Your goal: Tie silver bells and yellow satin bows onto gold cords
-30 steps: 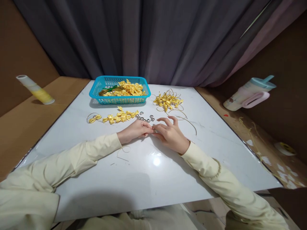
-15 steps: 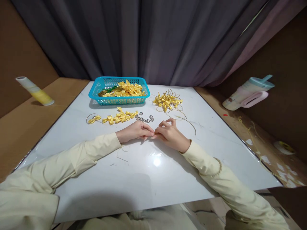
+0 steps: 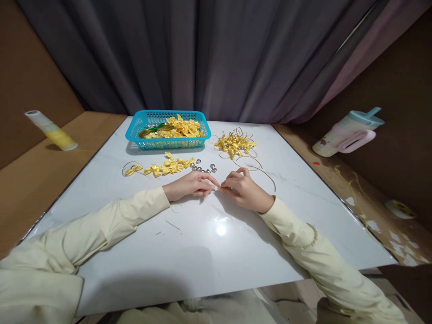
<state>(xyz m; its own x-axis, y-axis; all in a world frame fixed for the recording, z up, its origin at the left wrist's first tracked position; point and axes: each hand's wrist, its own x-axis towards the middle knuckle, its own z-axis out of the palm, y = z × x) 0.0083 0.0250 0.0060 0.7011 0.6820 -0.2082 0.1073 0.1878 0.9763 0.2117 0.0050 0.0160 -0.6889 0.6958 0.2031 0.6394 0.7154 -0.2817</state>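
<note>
My left hand (image 3: 191, 184) hovers low over the white table, its index finger reaching toward my right fingertips and its other fingers curled together. My right hand (image 3: 243, 189) pinches at the same spot; what lies between the fingertips is too small to make out. A thin pale cord (image 3: 175, 208) shows faintly below my left wrist. Just beyond my left hand lie several silver bells or beads (image 3: 198, 161) and a row of yellow ribbon bows (image 3: 170, 165). One bow on a looped cord (image 3: 134, 169) lies farther left.
A blue basket (image 3: 135, 130) of yellow bows stands at the back. Right of it is a pile of bows on gold cords (image 3: 236, 143), one cord curling forward. A tumbler (image 3: 344, 132) and a tape roll (image 3: 400, 209) sit right; a yellow-banded tube (image 3: 56, 132) stands left.
My right hand has shifted slightly right, and my fingertips have drawn a little apart. Less of the thin cord below my left wrist shows now.
</note>
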